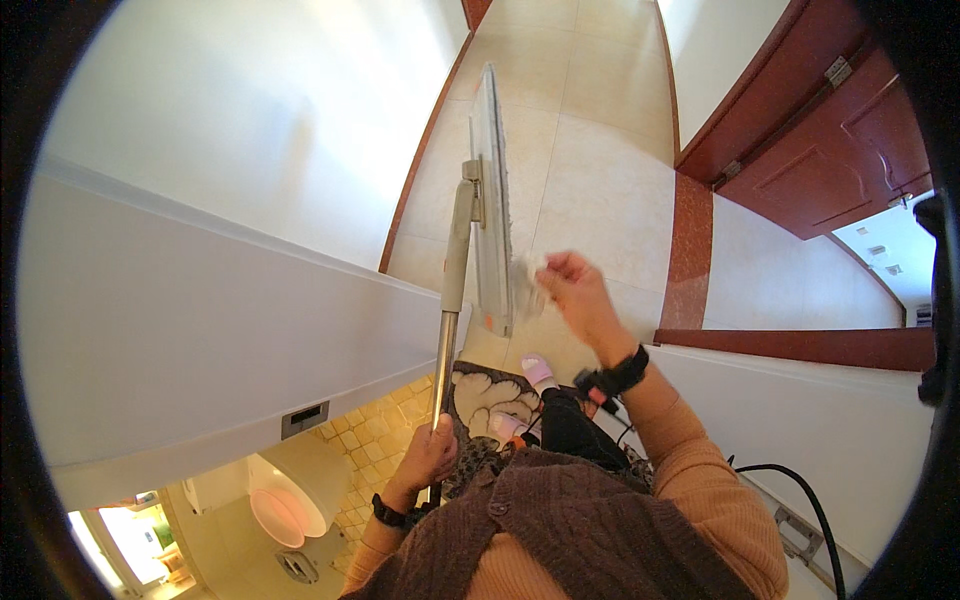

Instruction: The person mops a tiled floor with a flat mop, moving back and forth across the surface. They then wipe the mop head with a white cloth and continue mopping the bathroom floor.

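My left hand (429, 454) is wrapped around the metal pole (445, 360) of a flat mop, which is held up off the floor. The long mop head (491, 210) is turned on its edge, its fibre pad facing right. A beige plastic joint (469, 184) links it to the pole. Beside the lower end of the pad is my right hand (577, 289), thumb and fingers pinched together. A blurred, greyish wisp of lint (528, 291) shows between its fingertips and the pad. Both wrists wear black straps.
A white sliding door (225, 315) with a recessed pull stands to the left. Behind it are yellow tiles (367, 450) and a pink basin (277, 517). A patterned mat (487, 397) lies underfoot. Tiled hallway floor (600, 202) stretches ahead; a red-brown door (832, 150) stands at right.
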{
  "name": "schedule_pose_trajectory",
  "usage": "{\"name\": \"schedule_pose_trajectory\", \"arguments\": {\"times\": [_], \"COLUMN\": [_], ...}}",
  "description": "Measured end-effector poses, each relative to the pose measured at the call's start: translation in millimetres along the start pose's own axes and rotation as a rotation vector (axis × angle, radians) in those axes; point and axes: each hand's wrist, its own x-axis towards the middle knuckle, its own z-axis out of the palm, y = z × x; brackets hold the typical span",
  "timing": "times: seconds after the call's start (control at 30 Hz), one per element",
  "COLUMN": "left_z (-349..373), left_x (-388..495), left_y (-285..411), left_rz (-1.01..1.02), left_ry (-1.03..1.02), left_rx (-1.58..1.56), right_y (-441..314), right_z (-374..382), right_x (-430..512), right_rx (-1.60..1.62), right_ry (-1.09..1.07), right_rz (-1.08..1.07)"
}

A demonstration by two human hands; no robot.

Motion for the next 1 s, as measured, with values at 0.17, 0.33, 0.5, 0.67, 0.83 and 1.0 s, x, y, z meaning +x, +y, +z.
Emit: {"name": "schedule_pose_trajectory", "arguments": {"times": [0.17,0.33,0.5,0.67,0.83,1.0], "left_z": [-8.5,-4.0,-0.3,4.6,5.3,0.8], "left_x": [-7.8,-7.7,-11.1,-14.9,-11.3,-9.4], "left_y": [-10.1,-18.3,-21.4,-24.6,-25.7,-29.2], "left_rz": [-0.031,-0.099,-0.115,-0.134,-0.197,-0.206], "left_ry": [-0.239,-0.364,-0.356,-0.331,-0.352,-0.369], "left_rx": [-0.166,-0.240,-0.162,-0.198,-0.308,-0.386], "right_y": [-66.8,-104.9,-82.2,-57.7,-27.6,-13.3], "right_z": [-6.7,19.8,37.9,38.5,42.0,31.2], "right_x": [82.2,120.6,76.6,27.3,-17.3,-29.2], "right_rx": [-0.021,-0.203,-0.473,-0.509,-0.448,-0.431], "right_ry": [0.026,-0.051,-0.096,-0.256,-0.413,-0.429], "right_rz": [-0.385,-0.421,-0.501,-0.530,-0.458,-0.342]}}
